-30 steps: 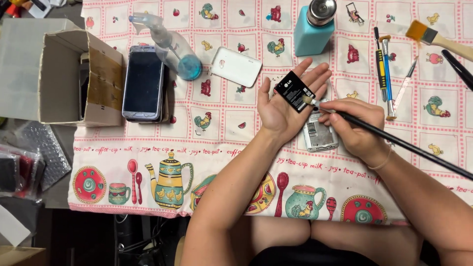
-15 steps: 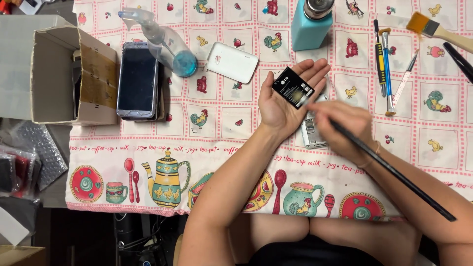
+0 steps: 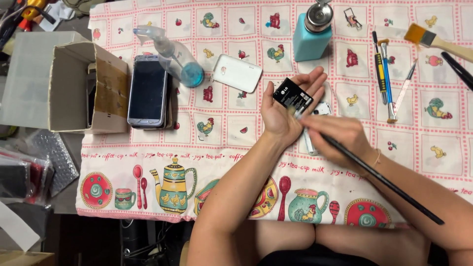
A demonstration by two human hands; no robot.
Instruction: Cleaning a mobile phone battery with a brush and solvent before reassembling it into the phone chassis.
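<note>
the left hand [image 3: 282, 111] lies open, palm up, cradling a small black battery [image 3: 292, 96] on its fingers, while the right hand [image 3: 340, 140] pinches a long black brush [image 3: 379, 178] whose tip meets the battery's lower edge. both work near the table's [image 3: 148, 148] middle, above an opened phone [image 3: 315, 129]. unclamped, the battery could likely slide off if the brush pushes hard, dropping toward the white back cover [image 3: 237, 73] or the teal pump bottle [image 3: 311, 34].
</note>
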